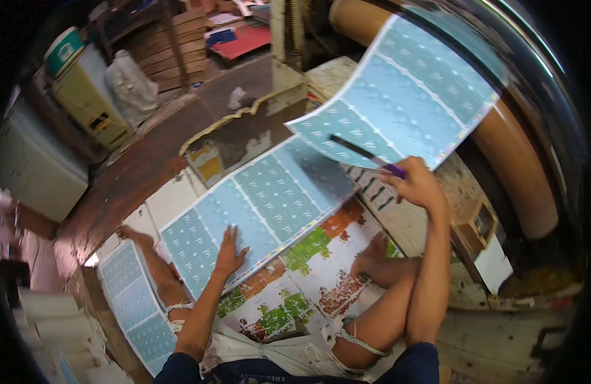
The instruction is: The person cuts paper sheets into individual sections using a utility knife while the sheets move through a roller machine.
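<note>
A long sheet of printed paper (273, 198), patterned in teal and pale blue bands, lies across my legs. My left hand (230, 253) rests flat on it near its lower edge, fingers spread. A second printed sheet (404, 96) with the same bands hangs from the roller machine at upper right, its free end curling over the far end of the first. My right hand (414, 182) is closed on the purple handle of a long, dark, thin-bladed tool (366, 152), perhaps a knife. The blade points up and left, in front of the hanging sheet's lower edge.
More printed sheets (137, 301) lie at my left. A brown roller (523, 166) and a shiny, curved cylinder (532, 45) stand at right. Beneath me is a worn patterned board (308, 269). A wooden box (481, 221) sits below the roller. A cabinet (39, 160) stands far left.
</note>
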`<control>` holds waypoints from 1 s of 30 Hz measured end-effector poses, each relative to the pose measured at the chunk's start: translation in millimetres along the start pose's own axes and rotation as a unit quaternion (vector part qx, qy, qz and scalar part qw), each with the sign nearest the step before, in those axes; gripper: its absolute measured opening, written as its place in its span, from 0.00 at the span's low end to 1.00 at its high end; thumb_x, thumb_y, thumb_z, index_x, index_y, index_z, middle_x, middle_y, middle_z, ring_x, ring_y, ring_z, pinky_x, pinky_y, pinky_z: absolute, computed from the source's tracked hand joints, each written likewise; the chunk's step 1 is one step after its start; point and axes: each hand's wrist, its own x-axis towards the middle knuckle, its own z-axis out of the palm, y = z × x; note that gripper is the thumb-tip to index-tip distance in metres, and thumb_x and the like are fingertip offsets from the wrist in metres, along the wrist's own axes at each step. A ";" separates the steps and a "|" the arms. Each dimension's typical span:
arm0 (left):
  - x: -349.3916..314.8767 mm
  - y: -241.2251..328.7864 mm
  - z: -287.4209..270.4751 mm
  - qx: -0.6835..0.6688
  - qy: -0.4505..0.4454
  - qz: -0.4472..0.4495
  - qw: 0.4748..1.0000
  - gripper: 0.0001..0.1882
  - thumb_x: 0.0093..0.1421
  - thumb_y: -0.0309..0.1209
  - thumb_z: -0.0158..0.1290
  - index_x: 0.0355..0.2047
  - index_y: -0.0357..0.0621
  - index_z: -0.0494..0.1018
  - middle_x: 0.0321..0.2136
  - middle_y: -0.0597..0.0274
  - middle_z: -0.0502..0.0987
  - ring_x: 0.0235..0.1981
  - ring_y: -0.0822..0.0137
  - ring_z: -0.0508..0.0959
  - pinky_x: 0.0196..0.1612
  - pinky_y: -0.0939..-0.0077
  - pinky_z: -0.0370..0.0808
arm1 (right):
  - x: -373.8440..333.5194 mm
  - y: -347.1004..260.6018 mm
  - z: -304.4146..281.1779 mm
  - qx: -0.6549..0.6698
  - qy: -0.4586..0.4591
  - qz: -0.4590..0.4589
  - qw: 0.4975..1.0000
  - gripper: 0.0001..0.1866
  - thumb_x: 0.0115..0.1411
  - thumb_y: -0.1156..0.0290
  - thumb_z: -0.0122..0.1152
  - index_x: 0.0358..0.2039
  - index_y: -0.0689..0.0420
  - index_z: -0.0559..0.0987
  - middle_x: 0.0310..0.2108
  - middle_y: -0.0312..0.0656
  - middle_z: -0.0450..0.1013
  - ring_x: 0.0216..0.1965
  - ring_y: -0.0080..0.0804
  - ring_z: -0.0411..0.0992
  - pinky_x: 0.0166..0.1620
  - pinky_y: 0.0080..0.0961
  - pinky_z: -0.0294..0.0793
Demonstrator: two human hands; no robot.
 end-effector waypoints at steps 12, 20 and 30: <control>123.4 66.2 62.8 -0.256 -0.223 -0.113 0.934 0.45 0.62 0.63 0.38 0.66 0.38 0.53 0.61 0.42 0.64 0.58 0.48 0.68 0.61 0.43 0.59 | 44.2 -64.4 -16.0 -0.143 -0.188 -0.073 0.969 0.06 0.42 0.77 0.58 0.19 0.69 0.78 0.16 0.52 0.74 0.17 0.39 0.76 0.20 0.33 0.75; 172.7 244.9 -45.9 -0.833 -0.134 -0.067 0.533 0.31 0.64 0.44 0.48 0.57 0.29 0.61 0.51 0.46 0.71 0.51 0.57 0.75 0.52 0.62 0.73 | 66.2 -71.5 -31.9 -0.151 -0.314 -0.078 0.934 0.10 0.44 0.71 0.67 0.22 0.66 0.80 0.19 0.47 0.77 0.18 0.36 0.76 0.21 0.29 0.74; 67.3 346.2 -64.8 -0.677 0.062 -0.165 0.715 0.26 0.60 0.23 0.56 0.57 0.35 0.60 0.52 0.52 0.70 0.50 0.61 0.74 0.52 0.67 0.75 | -39.2 22.5 -159.8 0.197 0.224 -0.003 0.955 0.13 0.64 0.63 0.56 0.38 0.58 0.83 0.22 0.34 0.75 0.24 0.16 0.70 0.27 0.19 0.69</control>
